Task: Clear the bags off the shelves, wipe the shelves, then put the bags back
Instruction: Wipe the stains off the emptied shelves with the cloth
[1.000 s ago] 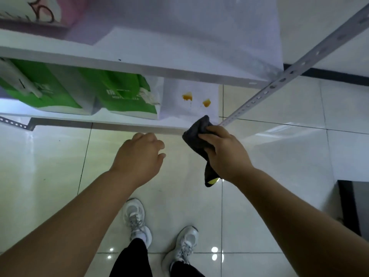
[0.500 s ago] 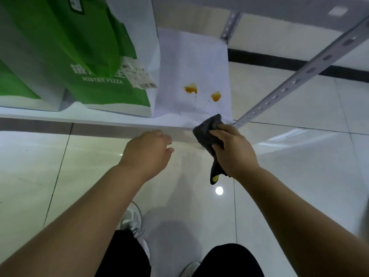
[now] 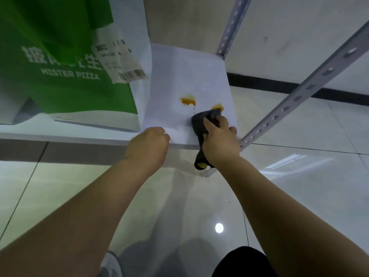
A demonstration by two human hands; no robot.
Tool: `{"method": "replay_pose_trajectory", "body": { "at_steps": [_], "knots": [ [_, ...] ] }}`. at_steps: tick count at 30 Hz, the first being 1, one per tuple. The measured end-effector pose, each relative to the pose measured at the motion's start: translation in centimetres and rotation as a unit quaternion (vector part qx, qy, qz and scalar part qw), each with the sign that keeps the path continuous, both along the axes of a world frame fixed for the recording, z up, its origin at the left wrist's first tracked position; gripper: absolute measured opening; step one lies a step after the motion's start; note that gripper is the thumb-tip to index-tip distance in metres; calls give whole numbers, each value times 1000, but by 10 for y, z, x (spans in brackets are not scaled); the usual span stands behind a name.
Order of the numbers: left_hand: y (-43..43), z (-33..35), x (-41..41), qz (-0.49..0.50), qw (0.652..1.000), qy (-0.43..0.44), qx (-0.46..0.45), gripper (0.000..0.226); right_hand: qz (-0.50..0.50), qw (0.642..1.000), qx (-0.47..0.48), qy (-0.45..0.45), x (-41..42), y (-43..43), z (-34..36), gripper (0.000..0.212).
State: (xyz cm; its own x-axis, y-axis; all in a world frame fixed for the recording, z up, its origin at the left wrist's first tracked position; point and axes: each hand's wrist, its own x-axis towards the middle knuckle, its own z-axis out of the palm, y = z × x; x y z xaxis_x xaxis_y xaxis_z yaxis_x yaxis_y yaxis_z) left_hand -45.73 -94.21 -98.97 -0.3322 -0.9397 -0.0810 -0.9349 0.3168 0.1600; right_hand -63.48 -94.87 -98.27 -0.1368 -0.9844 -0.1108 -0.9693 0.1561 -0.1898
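Nearest me, a knee (image 3: pixel 243 262) sits over the glossy floor (image 3: pixel 60 186). My left hand (image 3: pixel 148 144) is at the front edge of the white shelf (image 3: pixel 179 66), fingers clenched loosely with nothing in them that I can see. Just right of those fingers, my right hand (image 3: pixel 219 140) grasps a dark cloth (image 3: pixel 199 121), fingers bent over its top and pressing it onto the shelf. The cloth's tail, with a yellow patch, hangs below the palm past the edge. Just ahead of the right fingertips, the small stain (image 3: pixel 217 106) touches the cloth's far tip. The large stain (image 3: pixel 188 100) lies ahead and left of them, apart from the cloth. Far left of the left fingers and further back, a green bag (image 3: pixel 60 76) stands on the same shelf, a receipt (image 3: pixel 119 60) hanging on it. A perforated post (image 3: pixel 299 90) slants away right of the right fingers.
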Motion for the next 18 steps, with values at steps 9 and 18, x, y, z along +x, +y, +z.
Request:
{"method": "replay_pose_trajectory", "body": {
  "at_steps": [9,18],
  "knots": [
    [-14,-10,4,2,998,-63,-30,18,124,992,-16,-11,13,0,-10,45],
    [-25,-8,2,12,997,-76,-26,17,-167,985,26,-22,-10,-55,3,44]
  ]
}}
